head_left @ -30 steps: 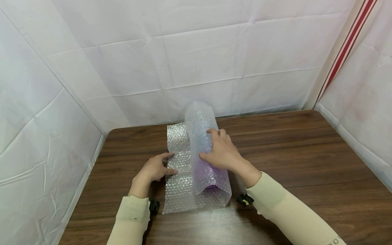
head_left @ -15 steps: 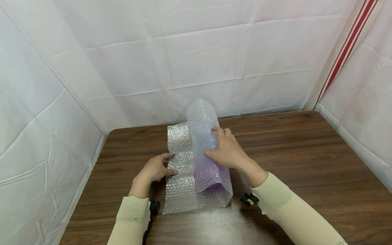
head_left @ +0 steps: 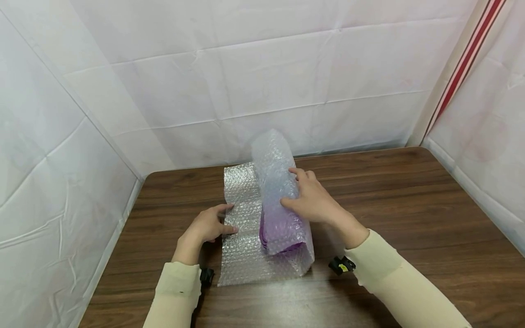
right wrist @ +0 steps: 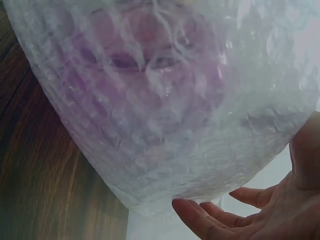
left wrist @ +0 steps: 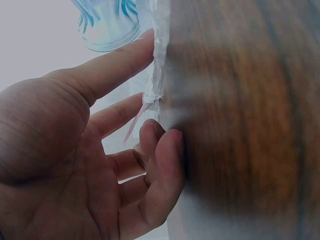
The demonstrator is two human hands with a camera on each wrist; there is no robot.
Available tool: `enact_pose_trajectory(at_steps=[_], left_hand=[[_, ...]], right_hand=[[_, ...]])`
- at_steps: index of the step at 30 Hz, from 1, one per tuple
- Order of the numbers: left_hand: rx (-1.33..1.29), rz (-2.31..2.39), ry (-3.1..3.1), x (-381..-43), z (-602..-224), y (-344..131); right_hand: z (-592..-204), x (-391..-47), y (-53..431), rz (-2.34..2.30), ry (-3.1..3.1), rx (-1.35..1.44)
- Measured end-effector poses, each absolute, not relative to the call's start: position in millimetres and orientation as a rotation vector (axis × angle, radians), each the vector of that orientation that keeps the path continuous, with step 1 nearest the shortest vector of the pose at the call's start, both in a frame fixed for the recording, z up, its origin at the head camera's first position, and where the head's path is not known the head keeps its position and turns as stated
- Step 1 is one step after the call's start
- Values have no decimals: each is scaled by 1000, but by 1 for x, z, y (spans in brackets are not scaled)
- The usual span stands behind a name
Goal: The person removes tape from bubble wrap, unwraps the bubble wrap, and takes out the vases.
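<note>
A sheet of bubble wrap (head_left: pixel 242 255) lies on the table, its right part folded over a purple object that fades to pale blue (head_left: pixel 264 232). Its purple end shows through the open near end, and its full shape is hidden. In the left wrist view a fluted, blue-streaked end of what may be the same object (left wrist: pixel 107 25) appears. My left hand (head_left: pixel 205 225) rests at the sheet's left edge, thumb and index finger touching the plastic, other fingers bent by the tabletop. My right hand (head_left: pixel 316 198) lies spread against the wrapped roll's right side, thumb on top.
The brown wood table (head_left: pixel 389 196) extends to both sides of the wrap. White cloth walls (head_left: pixel 262 68) close off the back and sides, and the roll's far end stands close to the back one. A red-striped band (head_left: pixel 459 73) runs down the right corner.
My right hand has shifted right, and the wrap's upper layer has moved right with it, baring more of the purple object's left side. The left hand has stayed put.
</note>
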State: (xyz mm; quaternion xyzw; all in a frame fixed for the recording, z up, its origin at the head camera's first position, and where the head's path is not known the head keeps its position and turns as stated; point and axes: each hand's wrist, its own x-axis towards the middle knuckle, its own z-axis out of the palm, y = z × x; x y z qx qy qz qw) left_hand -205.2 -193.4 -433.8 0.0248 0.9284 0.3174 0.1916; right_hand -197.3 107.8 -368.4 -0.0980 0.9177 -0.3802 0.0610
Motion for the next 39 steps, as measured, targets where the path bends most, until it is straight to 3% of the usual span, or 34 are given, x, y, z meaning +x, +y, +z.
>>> enact_pose_trajectory(at_steps=[39], left_hand=[[85, 879, 2608, -206, -433, -195]], right_hand=[[-373, -196, 138, -1071, 2802, -303]])
